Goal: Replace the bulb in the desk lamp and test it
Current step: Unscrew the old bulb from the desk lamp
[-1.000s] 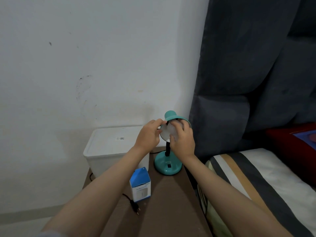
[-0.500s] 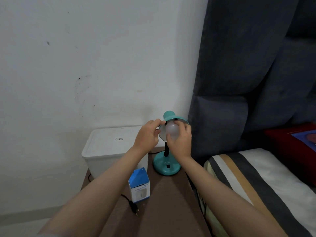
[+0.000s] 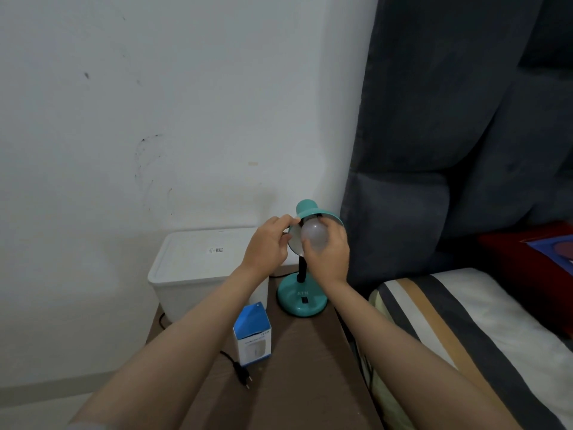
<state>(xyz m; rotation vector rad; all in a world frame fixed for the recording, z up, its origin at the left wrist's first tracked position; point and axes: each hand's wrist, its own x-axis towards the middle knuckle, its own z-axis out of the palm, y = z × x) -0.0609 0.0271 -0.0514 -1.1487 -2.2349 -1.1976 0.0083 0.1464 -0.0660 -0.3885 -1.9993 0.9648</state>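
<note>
A teal desk lamp (image 3: 302, 301) stands at the back of a brown bedside table (image 3: 288, 377), its shade (image 3: 308, 209) tipped toward me. My left hand (image 3: 268, 243) pinches the left rim of the shade. My right hand (image 3: 328, 251) wraps around a white frosted bulb (image 3: 313, 236) that sits in the mouth of the shade; its base is hidden inside. The lamp is unlit. Its black plug (image 3: 245, 378) lies loose on the table.
A blue and white bulb box (image 3: 252, 335) stands upright in front of the lamp. A white lidded bin (image 3: 201, 271) sits at the left against the wall. A dark padded headboard (image 3: 449, 150) and a striped mattress (image 3: 465, 336) are on the right.
My right hand has shifted on the bulb, so more of the white globe shows now. My left hand has stayed on the shade rim.
</note>
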